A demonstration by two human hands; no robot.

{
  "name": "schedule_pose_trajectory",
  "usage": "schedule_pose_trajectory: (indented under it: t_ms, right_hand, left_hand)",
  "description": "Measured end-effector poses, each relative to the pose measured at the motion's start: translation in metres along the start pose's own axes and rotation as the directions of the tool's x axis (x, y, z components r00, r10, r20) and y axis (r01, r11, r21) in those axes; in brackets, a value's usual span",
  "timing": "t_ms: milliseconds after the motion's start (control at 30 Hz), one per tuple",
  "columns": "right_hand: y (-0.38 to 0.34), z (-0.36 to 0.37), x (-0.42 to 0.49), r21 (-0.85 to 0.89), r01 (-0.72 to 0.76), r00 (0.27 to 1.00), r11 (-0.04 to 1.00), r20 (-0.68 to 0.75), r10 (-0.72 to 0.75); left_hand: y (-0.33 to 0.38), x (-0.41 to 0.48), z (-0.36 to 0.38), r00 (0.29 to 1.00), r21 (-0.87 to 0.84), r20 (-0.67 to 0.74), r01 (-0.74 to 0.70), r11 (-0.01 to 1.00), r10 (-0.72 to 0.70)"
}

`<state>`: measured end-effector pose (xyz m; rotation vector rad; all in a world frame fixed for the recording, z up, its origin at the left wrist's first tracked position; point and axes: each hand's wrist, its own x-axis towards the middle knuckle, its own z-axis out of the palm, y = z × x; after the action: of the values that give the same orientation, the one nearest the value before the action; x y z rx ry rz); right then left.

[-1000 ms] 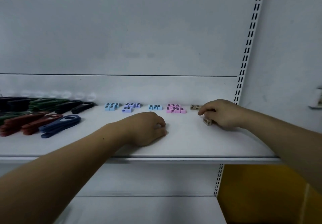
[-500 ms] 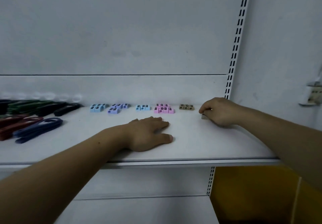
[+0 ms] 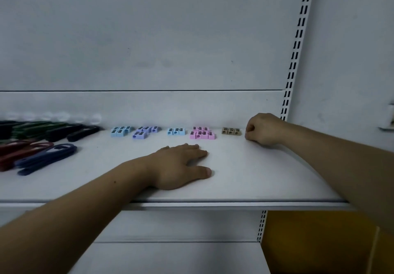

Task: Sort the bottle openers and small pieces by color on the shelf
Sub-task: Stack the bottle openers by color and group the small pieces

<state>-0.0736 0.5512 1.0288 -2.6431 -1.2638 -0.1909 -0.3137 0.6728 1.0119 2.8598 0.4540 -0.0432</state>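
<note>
Flattened since a second ago, the left hand (image 3: 183, 165) lies palm down on the shelf (image 3: 255, 177), while the right hand (image 3: 263, 128), now just beside the tan pieces (image 3: 231, 131), is curled, contents unclear; pink pieces (image 3: 202, 134) and bottle openers (image 3: 42, 146) lie leftward.

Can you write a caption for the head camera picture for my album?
The left hand rests flat on the white shelf while the curled right hand sits beside three tan pieces.
</note>
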Motion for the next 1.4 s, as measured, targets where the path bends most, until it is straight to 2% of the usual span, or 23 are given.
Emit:
schedule_pose_trajectory:
  t_ms: [167,300,400,500,700,833,967,1067,1233,1400]
  right_hand:
    - [-0.004,0.006,0.007,-0.057,0.029,0.999,0.998,0.041,-0.027]
    - [-0.005,0.009,0.011,0.03,0.065,0.997,0.997,0.038,-0.066]
    - [-0.012,0.013,0.01,0.029,0.159,0.979,0.987,0.126,-0.161]
    - [-0.015,0.015,0.009,0.019,0.185,0.967,0.983,0.174,-0.186]
    - [0.006,0.001,0.001,0.115,0.048,0.996,0.992,0.063,-0.056]
    - [0.005,-0.005,-0.006,0.08,-0.003,0.997,0.997,0.081,-0.003]
    - [-0.043,-0.007,-0.007,0.046,0.103,0.989,0.994,0.103,-0.108]
    - [-0.094,-0.014,-0.012,0.046,0.194,0.978,0.98,0.069,-0.197]
    - [-0.204,-0.024,-0.035,0.118,0.314,0.949,0.942,-0.001,-0.316]
    - [-0.34,-0.024,-0.081,0.204,0.468,0.881,0.86,-0.029,-0.472]
  left_hand:
    - [-0.003,0.001,0.001,1.0,-0.008,-0.004,0.0,1.0,0.0]
    - [-0.003,0.002,0.001,1.0,-0.009,-0.009,-0.001,1.0,0.001]
    - [-0.001,0.001,0.0,1.0,-0.012,-0.013,-0.005,1.0,0.005]
    - [-0.002,0.001,0.001,1.0,-0.012,-0.015,-0.009,1.0,0.009]
    - [-0.003,0.002,0.001,1.0,-0.024,-0.018,-0.013,1.0,0.012]
    - [-0.003,0.001,-0.004,1.0,-0.072,-0.02,0.012,0.997,-0.014]
    - [-0.015,-0.013,-0.018,0.996,-0.056,-0.028,0.085,0.995,-0.087]
    - [-0.038,-0.044,-0.031,0.986,-0.028,-0.089,0.139,0.99,-0.141]
    - [-0.098,-0.134,-0.047,0.951,-0.032,-0.201,0.233,0.972,-0.235]
    - [-0.168,-0.258,-0.043,0.887,-0.068,-0.266,0.372,0.926,-0.376]
